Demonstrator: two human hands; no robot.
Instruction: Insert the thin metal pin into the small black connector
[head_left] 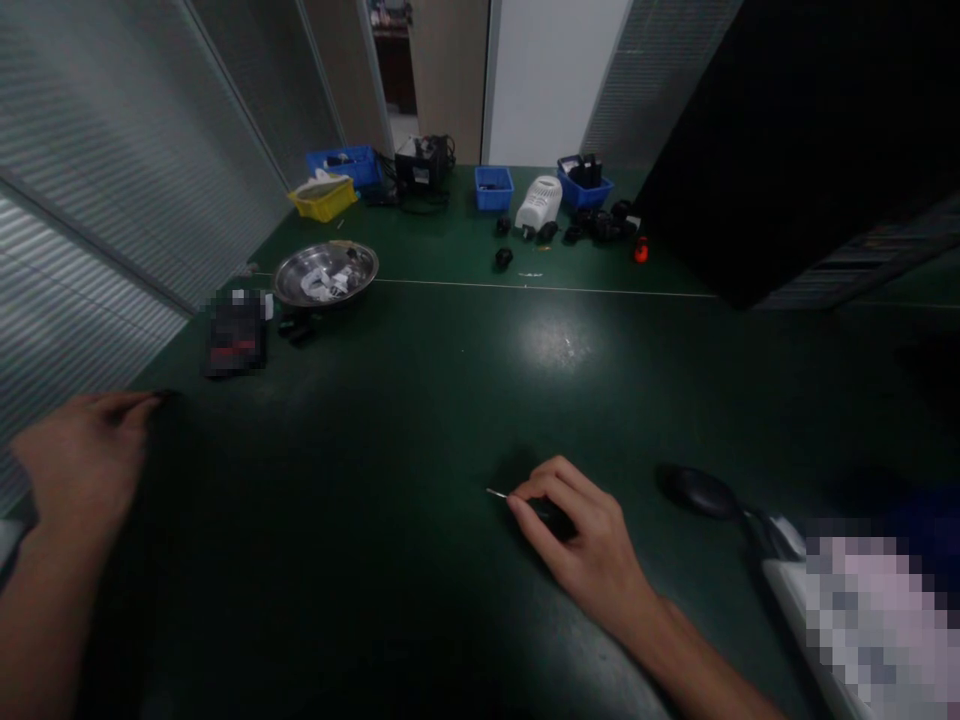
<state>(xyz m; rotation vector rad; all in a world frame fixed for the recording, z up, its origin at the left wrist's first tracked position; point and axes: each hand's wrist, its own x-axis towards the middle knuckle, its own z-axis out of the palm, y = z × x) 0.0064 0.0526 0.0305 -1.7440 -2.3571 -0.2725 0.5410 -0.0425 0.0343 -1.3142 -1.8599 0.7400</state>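
Observation:
My right hand (581,525) is over the green table (360,450), right of the middle, in a pinch. From its fingertips a thin tool with a bright metal tip (496,492) points left; something dark shows under the curled fingers, and the tool's kind is unclear. At the left edge of the table, my left hand (90,455) is closed in a pinch on a small dark piece (165,395), too small and dim to name. The two hands are far apart.
A metal bowl (367,262) with white scraps stands back left, near a blurred dark packet (238,340). Behind are a yellow bin (324,205), blue bins (493,198), a white slotted housing (540,203) and black parts. A computer mouse (701,493) lies at right.

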